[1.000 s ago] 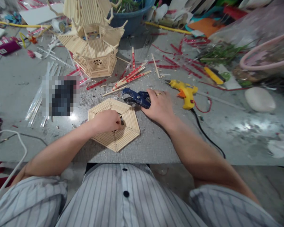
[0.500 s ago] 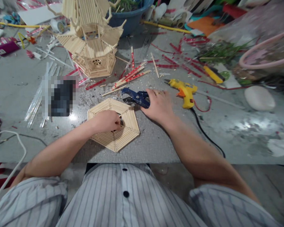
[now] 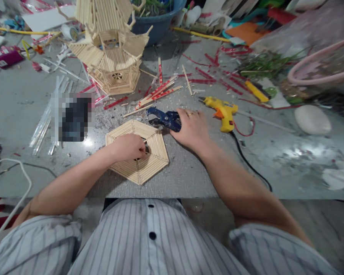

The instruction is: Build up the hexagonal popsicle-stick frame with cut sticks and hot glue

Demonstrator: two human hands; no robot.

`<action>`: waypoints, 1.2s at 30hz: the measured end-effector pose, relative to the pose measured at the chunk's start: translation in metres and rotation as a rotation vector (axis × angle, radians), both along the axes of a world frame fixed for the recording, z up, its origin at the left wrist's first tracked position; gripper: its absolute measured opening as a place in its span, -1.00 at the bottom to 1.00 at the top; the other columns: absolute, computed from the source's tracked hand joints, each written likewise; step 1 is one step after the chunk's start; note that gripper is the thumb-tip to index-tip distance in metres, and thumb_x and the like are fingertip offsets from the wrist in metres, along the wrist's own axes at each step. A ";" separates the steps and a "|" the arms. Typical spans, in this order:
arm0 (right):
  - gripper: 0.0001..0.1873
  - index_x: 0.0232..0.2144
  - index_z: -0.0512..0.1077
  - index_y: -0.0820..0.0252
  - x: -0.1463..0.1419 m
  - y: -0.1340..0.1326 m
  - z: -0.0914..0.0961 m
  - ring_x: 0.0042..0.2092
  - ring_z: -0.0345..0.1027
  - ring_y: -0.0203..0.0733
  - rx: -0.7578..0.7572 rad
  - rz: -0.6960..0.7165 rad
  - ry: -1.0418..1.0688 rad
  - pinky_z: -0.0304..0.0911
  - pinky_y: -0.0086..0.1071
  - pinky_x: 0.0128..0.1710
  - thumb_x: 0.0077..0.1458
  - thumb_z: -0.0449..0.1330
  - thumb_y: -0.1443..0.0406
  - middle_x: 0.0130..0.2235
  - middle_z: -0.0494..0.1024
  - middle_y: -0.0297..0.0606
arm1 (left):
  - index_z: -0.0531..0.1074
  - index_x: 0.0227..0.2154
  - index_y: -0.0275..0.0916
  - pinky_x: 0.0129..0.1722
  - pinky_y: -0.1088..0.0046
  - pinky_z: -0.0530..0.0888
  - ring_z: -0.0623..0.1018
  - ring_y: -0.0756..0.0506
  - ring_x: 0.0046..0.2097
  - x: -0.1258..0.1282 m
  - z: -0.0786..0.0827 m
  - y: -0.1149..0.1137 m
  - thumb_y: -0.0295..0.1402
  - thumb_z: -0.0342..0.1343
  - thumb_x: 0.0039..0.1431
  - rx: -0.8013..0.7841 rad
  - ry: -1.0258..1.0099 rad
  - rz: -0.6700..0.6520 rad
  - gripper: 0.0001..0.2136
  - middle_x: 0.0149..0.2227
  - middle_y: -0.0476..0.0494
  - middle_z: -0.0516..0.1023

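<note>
A flat hexagonal panel of wooden sticks (image 3: pixel 157 152) lies on the grey table near its front edge. My left hand (image 3: pixel 128 147) rests on the panel's middle, fingers curled and pinching a thin stick at the panel's central hole. My right hand (image 3: pixel 192 129) lies just right of the panel, closed around the handles of blue cutting pliers (image 3: pixel 163 117), whose jaws point left at the panel's upper right edge.
A yellow glue gun (image 3: pixel 222 108) with a black cord lies right of my right hand. A tall stick pagoda model (image 3: pixel 111 49) stands at the back. Loose sticks and red wrappers (image 3: pixel 157 91) litter the table. A white stone (image 3: pixel 312 119) sits far right.
</note>
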State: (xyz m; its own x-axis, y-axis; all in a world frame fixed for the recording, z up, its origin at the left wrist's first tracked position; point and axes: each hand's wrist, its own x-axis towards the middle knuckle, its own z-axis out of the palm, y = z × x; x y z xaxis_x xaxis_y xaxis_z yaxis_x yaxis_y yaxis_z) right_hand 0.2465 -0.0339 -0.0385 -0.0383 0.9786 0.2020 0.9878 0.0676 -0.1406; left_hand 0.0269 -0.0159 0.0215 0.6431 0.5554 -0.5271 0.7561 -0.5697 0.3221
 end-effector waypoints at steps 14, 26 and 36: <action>-0.35 0.14 0.22 0.33 -0.001 -0.001 0.001 0.11 0.24 0.19 -0.017 -0.007 -0.002 -0.07 0.10 0.17 0.02 0.16 0.18 0.09 0.40 0.12 | 0.59 -0.42 -0.20 -0.49 0.46 0.14 0.44 -0.05 -0.42 -0.001 -0.002 -0.002 -0.21 0.05 0.05 0.060 0.000 -0.027 -0.75 -0.44 -0.12 0.58; -0.36 0.14 0.24 0.30 -0.001 -0.001 0.000 0.10 0.25 0.21 0.004 0.004 0.012 -0.04 0.12 0.15 0.02 0.14 0.17 0.07 0.42 0.10 | 0.57 -0.43 -0.22 -0.49 0.45 0.14 0.45 -0.06 -0.42 0.001 -0.002 -0.001 -0.19 0.10 0.06 0.057 0.004 -0.037 -0.76 -0.44 -0.12 0.57; -0.33 0.15 0.22 0.26 0.000 -0.002 0.005 0.14 0.24 0.14 -0.001 0.030 0.047 -0.08 0.10 0.20 -0.01 0.18 0.16 0.11 0.40 0.05 | 0.50 -0.49 -0.28 -0.48 0.60 0.27 0.39 0.11 -0.55 -0.007 0.000 0.007 -0.27 0.08 0.11 -0.251 -0.364 0.159 -0.80 -0.58 0.04 0.50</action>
